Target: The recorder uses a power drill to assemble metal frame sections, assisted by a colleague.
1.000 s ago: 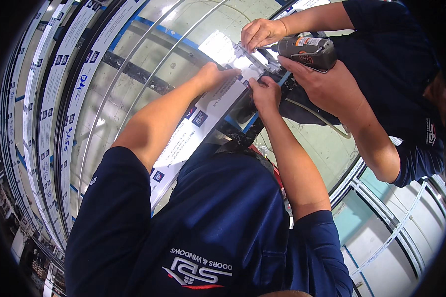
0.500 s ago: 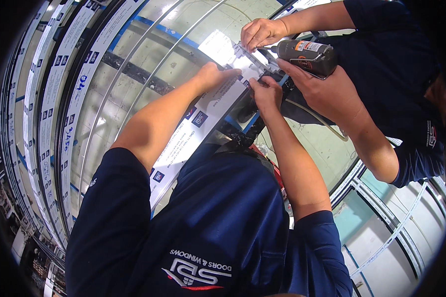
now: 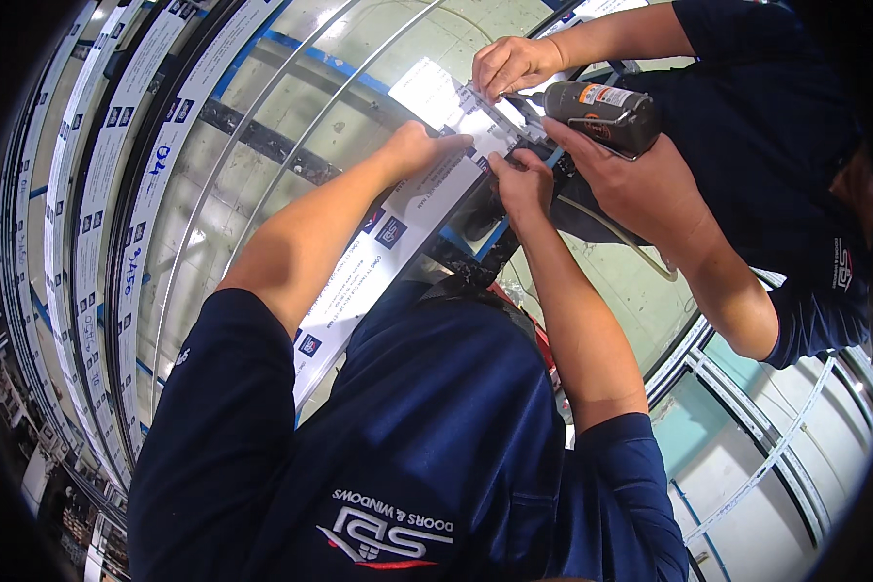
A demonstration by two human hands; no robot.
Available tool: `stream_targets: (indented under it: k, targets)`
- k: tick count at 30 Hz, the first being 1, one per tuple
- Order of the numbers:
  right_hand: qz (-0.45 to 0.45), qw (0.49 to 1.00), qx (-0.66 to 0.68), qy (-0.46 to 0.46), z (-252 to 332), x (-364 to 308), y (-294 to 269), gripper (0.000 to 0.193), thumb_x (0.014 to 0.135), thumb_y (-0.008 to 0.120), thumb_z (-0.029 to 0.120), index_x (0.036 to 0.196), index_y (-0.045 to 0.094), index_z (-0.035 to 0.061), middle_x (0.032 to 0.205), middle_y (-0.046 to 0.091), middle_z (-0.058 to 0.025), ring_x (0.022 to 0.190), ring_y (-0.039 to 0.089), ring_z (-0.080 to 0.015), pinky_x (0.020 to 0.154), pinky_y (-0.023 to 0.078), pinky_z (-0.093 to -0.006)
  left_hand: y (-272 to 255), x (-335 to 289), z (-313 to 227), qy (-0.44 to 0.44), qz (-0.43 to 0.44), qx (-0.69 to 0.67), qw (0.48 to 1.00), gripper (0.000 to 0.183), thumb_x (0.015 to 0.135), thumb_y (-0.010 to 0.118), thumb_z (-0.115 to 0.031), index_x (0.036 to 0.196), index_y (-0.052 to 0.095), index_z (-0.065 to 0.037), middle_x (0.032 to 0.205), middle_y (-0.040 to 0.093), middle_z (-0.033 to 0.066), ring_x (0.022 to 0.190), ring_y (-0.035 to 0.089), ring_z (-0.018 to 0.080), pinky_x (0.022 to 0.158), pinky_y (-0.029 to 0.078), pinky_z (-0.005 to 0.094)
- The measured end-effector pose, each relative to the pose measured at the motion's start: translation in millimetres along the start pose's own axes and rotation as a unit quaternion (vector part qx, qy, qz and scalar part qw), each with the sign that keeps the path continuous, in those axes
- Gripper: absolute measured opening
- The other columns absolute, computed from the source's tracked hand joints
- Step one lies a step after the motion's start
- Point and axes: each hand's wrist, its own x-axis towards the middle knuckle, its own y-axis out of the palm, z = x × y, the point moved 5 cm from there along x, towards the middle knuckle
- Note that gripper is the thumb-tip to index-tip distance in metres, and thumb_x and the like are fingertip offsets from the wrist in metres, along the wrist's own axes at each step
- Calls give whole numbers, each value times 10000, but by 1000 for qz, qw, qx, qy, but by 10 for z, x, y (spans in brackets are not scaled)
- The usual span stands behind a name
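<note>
Gripping a long, flat white profile with dark-blue printed squares (image 3: 378, 254), power tool close by

Holding the left edge, near the far end, with the left hand (image 3: 417, 150), thumb laid inward across the face. Holding the right edge, almost opposite, with the right hand (image 3: 522, 184), fingers curled in. Cannot see the fingertips underneath or tell the firmness of the grip.

Noting at the far end: small pale-grey metal fittings (image 3: 500, 123), exact shape unclear; a co-worker's upper hand (image 3: 514, 66), fingers pinched beside the tip of a dark-grey, cylindrical power tool (image 3: 606, 107); a co-worker's lower hand (image 3: 635, 175) wrapped about its body. Cannot tell contact between tip and metal.

Judging risks: could twist or creep sideways under torque if held loosely; could skid, scratching the white face or nicking crowded fingers, if angled off line.
</note>
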Motion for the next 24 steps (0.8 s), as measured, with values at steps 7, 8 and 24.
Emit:
stream_targets:
  k: [7,8,24]
  targets:
    - [38,998,-46,0,37,16,10,435,870,855,220,1176,708,-51,926,736,-79,744,690,-143,592,568,-294,-7,31,24,0,-19,50,999,843,805,791,-694,1028,761,118,961,773,241,901,760,298,818,588,415]
    - [39,998,-49,1,37,17,9,441,871,854,218,1187,707,-52,924,737,-83,739,690,-145,589,566,-294,0,44,34,-1,-22,47,999,834,807,788,-696,1029,765,108,963,774,237,898,761,296,818,588,415]
    - [15,1000,-16,10,89,-28,-28,417,806,879,280,1055,771,-37,860,765,-145,783,724,-238,747,562,-366,3,-20,-31,3,-23,21,1000,695,835,804,-627,1062,799,29,977,786,184,884,754,260,826,582,400]
